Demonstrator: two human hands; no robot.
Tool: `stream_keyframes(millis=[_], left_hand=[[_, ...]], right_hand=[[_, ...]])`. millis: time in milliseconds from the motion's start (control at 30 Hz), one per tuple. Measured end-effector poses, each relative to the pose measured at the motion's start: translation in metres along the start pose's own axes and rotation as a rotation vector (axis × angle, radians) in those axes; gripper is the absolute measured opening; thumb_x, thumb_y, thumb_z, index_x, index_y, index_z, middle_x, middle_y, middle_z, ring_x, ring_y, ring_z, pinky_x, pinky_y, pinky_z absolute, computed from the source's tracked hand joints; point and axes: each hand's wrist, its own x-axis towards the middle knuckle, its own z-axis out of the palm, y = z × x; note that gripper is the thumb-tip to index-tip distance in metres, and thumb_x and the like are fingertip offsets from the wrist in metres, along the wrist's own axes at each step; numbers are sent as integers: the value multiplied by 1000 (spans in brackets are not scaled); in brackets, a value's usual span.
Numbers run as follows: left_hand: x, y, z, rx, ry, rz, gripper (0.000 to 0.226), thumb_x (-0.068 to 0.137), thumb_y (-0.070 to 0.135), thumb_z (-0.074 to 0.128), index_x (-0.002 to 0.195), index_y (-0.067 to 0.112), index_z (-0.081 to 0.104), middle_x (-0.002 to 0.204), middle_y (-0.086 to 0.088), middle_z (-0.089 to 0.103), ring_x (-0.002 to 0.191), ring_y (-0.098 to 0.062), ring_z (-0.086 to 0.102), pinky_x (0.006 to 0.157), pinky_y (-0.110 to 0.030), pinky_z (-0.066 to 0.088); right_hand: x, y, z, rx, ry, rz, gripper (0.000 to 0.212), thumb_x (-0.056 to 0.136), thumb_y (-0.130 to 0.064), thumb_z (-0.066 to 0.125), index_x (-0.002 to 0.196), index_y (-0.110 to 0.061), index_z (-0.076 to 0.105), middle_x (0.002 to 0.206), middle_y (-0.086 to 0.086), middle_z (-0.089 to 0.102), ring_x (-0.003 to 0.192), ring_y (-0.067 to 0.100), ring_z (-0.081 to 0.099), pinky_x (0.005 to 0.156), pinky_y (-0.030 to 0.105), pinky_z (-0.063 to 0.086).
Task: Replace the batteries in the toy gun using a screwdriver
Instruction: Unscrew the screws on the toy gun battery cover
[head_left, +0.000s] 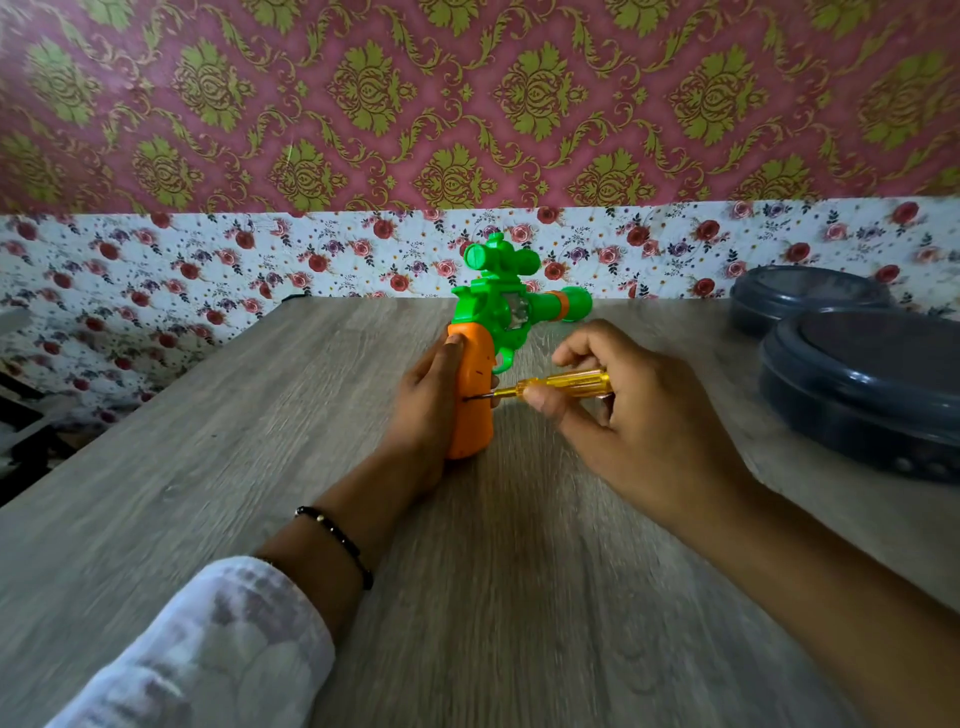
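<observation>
Toy gun (485, 332) stands gripped at its orange grip by the left hand (428, 400), right hand (631, 410) pinching the yellow screwdriver (550, 388), so I'd keep the tip square in the screw and push while turning.

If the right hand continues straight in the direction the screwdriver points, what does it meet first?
The orange grip of the toy gun: the tip of the screwdriver in the right hand already appears to touch it, with the left hand behind.

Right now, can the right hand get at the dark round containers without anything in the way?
Probably yes: bare table lies between the right hand and the containers, but the hand grips the screwdriver.
</observation>
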Motion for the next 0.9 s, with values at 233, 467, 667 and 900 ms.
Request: stream_keyframes(millis=[233,467,667,900], left_hand=[[2,0,-1,-19,10,-33,31,98,41,41,123,27,52,90,-10,68,68,-19,63,54,-27,48],[2,0,0,-24,-10,-11,26,99,38,41,114,23,55,80,-7,66,60,-17,64,52,-26,49],[3,-1,-2,-1,-3,-17,37,99,39,39,129,20,51,86,-10,68,68,-19,63,51,-25,49],[2,-1,0,28,-10,4,39,99,38,40,131,19,50,87,-8,67,68,-17,63,49,-23,49]], right_hand=[[1,8,2,-70,6,-54,31,90,-43,43,68,-21,49,47,-6,43,40,11,41,39,31,35],[4,8,1,274,-7,-11,14,82,-24,60,88,-14,67,76,-11,62,65,1,56,57,12,41],[2,12,-3,-110,-51,34,51,86,-64,25,71,-23,53,53,-1,59,47,15,54,47,39,47],[3,7,-3,10,-9,-12,24,86,-38,50,75,-18,57,57,-5,58,48,11,54,45,34,45]])
